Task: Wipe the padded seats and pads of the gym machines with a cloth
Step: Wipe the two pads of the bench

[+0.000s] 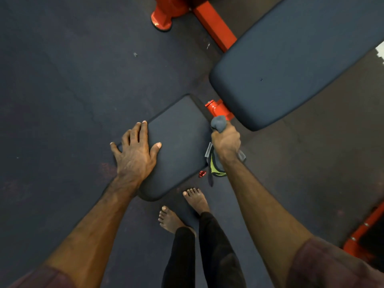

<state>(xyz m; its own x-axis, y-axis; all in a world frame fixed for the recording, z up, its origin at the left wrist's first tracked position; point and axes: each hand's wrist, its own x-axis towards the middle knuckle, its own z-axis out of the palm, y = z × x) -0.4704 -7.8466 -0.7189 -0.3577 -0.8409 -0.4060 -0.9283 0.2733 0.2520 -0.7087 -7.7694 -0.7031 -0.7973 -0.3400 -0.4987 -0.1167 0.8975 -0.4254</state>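
The left hand (136, 154) lies spread flat on the seat (178, 146); the right hand (226, 141) grips the cloth (218, 122) at the seat's right edge; the backrest (291, 63) stretches far-right, nearer the right hand, likely next.

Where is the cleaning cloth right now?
The grey cloth is bunched in the right hand, at the right edge of the small seat pad, beside the orange hinge that joins it to the long back pad.
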